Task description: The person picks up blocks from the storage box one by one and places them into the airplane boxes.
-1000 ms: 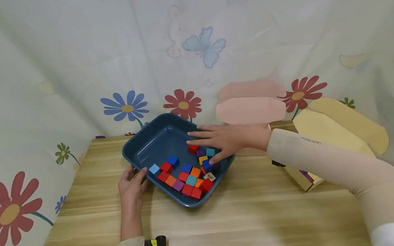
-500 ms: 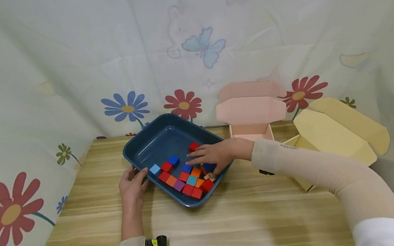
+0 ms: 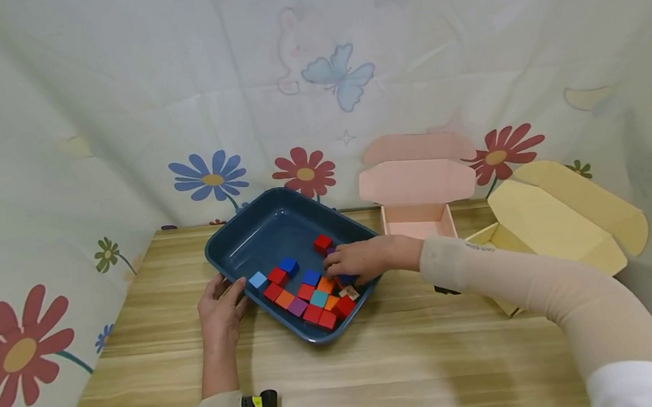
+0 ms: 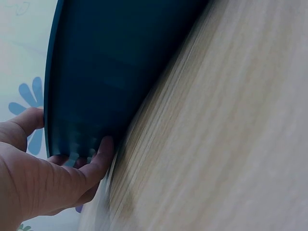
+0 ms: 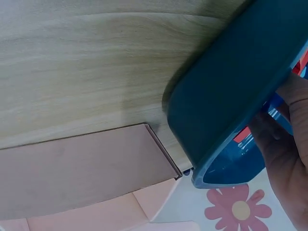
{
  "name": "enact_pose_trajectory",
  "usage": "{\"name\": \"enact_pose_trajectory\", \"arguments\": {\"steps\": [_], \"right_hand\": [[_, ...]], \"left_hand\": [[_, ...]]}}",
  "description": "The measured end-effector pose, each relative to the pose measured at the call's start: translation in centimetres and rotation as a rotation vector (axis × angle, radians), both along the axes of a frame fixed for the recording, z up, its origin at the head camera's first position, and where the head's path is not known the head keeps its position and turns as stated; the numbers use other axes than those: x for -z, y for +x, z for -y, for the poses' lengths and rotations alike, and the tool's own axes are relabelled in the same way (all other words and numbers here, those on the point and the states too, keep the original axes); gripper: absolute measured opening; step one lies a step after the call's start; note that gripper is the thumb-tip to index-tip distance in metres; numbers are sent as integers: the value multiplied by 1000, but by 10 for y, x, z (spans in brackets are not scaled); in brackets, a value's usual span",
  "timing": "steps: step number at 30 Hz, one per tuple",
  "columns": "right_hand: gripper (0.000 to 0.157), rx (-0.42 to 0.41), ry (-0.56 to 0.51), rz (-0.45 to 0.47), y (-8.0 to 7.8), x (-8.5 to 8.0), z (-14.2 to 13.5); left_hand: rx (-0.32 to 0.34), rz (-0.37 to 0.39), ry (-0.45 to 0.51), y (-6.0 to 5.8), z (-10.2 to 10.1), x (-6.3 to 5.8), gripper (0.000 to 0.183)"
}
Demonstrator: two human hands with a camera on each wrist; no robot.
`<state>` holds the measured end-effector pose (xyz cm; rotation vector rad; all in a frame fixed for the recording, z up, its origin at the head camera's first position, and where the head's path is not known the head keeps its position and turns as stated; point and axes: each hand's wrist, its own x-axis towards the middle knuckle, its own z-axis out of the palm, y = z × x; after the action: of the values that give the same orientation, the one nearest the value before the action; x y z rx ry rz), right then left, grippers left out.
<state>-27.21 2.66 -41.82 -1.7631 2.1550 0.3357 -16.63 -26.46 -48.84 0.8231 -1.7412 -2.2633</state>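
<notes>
A dark blue tray (image 3: 257,226) sits on the table, turned cornerwise. My left hand (image 3: 218,309) grips its left edge, thumb over the rim and fingers under the outside, as the left wrist view also shows. My right hand (image 3: 361,260) reaches over the right rim, its bent fingers down among small coloured cubes. Just past the fingertips lies a red cube (image 3: 322,243); a blue cube (image 3: 346,280) shows partly below the hand. A wooden cube (image 3: 349,292) with a dark print lies nearby. I cannot tell whether the right fingers hold a cube.
Several more cubes, such as a turquoise cube (image 3: 319,299), cover the tray's near end. Behind the right forearm stand an open pink box (image 3: 418,214) and an open yellow box (image 3: 552,227). A patterned curtain (image 3: 114,86) hangs behind the table (image 3: 412,365).
My right hand has come down from over the tray toward its right side, and its spread fingers have drawn together among the cubes. The left hand keeps its place on the rim.
</notes>
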Motion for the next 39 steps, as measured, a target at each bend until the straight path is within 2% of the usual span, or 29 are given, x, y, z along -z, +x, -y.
{"name": "enact_pose_trajectory", "arguments": {"steps": [6, 9, 18, 24, 31, 39], "right_hand": [[35, -54, -91, -14, -2, 1, -3], [30, -39, -118, 12, -5, -3, -4], [35, 24, -137, 33, -17, -32, -11], [34, 50, -133, -14, -22, -49, -22], [35, 65, -157, -42, -23, -61, -39], [31, 56, -202, -60, -24, -69, -71]], "left_hand": [[-10, 9, 5, -2, 0, -1, 74], [-12, 12, 0, -2, -1, -2, 73], [-11, 17, 0, 0, -1, -1, 72], [-9, 16, -6, 0, -1, -2, 72], [-18, 27, -19, -1, -1, -1, 72], [-6, 19, -28, 0, -2, -1, 74]]}}
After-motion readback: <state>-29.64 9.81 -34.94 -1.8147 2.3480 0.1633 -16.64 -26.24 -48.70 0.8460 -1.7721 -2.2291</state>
